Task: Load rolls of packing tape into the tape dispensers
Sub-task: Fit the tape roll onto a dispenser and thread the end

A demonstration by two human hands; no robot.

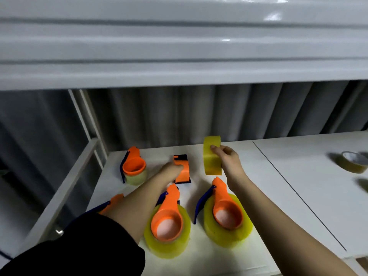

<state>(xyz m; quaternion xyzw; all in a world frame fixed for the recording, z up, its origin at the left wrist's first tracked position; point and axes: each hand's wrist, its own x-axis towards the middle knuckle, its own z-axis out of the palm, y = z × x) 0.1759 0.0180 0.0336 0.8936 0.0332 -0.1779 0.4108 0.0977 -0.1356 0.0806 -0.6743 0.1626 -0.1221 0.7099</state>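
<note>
Yellow tape roll (212,156) stands on its edge, lifted a little above the white counter (298,186), with the fingers of the right hand (229,159) curled round its side. Just beside it, the left hand (172,168) grips an empty orange dispenser (182,172) that sits on the counter. Nearer the person sit two loaded dispensers, one in the middle (168,222) and one on the right (226,212) (each has a fat yellow roll). Another loaded dispenser (133,166) sits far left. A brownish roll (352,161) lies well apart on the right.
</note>
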